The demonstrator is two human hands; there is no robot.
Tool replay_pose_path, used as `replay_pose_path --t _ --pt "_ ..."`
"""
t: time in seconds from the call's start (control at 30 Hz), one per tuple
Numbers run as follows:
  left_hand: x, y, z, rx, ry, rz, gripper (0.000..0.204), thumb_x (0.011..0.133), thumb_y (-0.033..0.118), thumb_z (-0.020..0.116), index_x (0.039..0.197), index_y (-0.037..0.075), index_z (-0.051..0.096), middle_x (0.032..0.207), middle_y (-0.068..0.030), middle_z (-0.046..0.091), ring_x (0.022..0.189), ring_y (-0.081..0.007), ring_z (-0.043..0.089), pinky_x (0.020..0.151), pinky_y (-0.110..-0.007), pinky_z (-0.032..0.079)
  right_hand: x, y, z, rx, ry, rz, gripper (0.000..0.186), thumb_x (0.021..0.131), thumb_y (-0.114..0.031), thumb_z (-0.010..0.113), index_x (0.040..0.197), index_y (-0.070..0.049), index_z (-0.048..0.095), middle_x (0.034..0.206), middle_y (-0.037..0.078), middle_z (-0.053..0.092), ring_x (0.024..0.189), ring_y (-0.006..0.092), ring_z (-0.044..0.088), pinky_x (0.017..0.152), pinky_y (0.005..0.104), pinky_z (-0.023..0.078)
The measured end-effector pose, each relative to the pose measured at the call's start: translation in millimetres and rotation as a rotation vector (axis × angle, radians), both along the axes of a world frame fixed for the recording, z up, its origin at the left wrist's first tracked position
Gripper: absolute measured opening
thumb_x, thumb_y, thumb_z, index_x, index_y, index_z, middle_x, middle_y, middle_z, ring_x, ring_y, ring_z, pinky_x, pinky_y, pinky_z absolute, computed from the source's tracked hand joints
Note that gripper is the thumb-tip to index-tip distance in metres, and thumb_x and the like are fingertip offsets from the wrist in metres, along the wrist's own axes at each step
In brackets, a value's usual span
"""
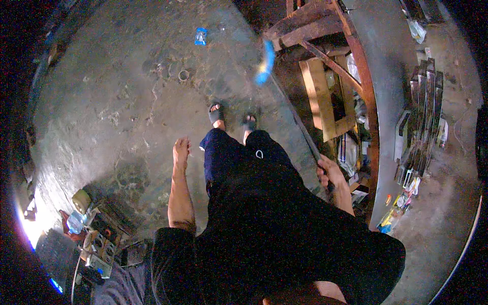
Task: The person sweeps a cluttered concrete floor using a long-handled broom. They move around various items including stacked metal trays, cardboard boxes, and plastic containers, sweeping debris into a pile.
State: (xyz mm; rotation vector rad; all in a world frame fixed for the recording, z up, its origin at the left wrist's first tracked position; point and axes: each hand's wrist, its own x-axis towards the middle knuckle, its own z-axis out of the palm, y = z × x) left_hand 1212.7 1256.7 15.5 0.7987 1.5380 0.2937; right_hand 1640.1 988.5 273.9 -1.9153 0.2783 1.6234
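My right hand (331,173) is closed round the dark grip of a long thin rod (300,119). The rod slants forward and left over the floor. Near its far end is a curved blue piece (266,62) with a yellowish spot, smeared by motion; whether it is fixed to the rod I cannot tell. My left hand (181,151) hangs beside my left leg, its fingers loosely bent, with nothing visible in it. My feet in dark sandals (216,111) stand on the concrete floor (127,91), short of the blue piece.
A blue packet (201,36) and a small ring (183,75) lie ahead on the floor. To the right stands a wooden-framed bench (373,127) with a cardboard box (316,96) beneath and dark metal strips (427,112) on top. Cluttered equipment (99,246) sits at lower left.
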Motion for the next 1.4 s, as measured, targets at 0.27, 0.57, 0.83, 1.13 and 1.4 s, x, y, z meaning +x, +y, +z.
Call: replay_pose_path --t 0.27,0.57,0.83,1.13,1.4 --pt "47 -22 45 -0.080 0.021 0.056 0.020 0.085 0.026 0.051 0.090 0.007 0.056 0.072 0.0001 0.052 0.059 -0.0072 0.045 0.051 -0.022 0.036 70 82 -127 0.364 0.073 0.220 0.036 0.082 -0.026 0.053 0.055 -0.004 0.047 0.052 0.005 0.047 0.043 0.0151 0.045 0.044 0.0287 0.038" --pt "49 -194 19 -0.225 -0.075 0.638 0.011 0.083 0.021 0.053 0.080 0.011 0.051 0.072 0.0003 0.053 0.063 -0.0099 0.050 0.049 -0.025 0.039 90 312 -141 0.191 0.813 -0.160 0.015 0.082 -0.007 0.047 0.067 -0.008 0.045 0.053 -0.004 0.039 0.040 0.0045 0.038 0.036 0.0180 0.033" --pt "212 -221 28 -0.066 -0.361 0.710 0.029 0.088 0.024 0.047 0.110 0.005 0.051 0.104 -0.0077 0.056 0.093 -0.0209 0.055 0.074 -0.036 0.047 245 318 -188 -0.038 -0.327 1.167 0.019 0.090 -0.024 0.040 0.086 -0.007 0.046 0.058 0.013 0.052 0.046 0.0257 0.052 0.040 0.0403 0.039" --pt "321 -388 32 0.096 0.034 1.005 0.029 0.086 0.025 0.050 0.102 0.002 0.056 0.088 -0.0096 0.058 0.079 -0.0195 0.057 0.069 -0.030 0.048 273 250 -4 0.522 -0.837 2.151 0.021 0.087 -0.025 0.046 0.093 -0.006 0.041 0.062 0.023 0.056 0.056 0.0440 0.055 0.049 0.0521 0.046" --pt "392 -459 19 -0.146 0.153 1.050 0.023 0.084 0.023 0.052 0.091 0.002 0.056 0.069 -0.0042 0.056 0.058 -0.0140 0.053 0.049 -0.028 0.044 22 240 -132 1.268 -0.444 2.782 0.027 0.084 -0.033 0.048 0.099 -0.012 0.051 0.072 0.015 0.061 0.066 0.0339 0.060 0.056 0.0471 0.046"
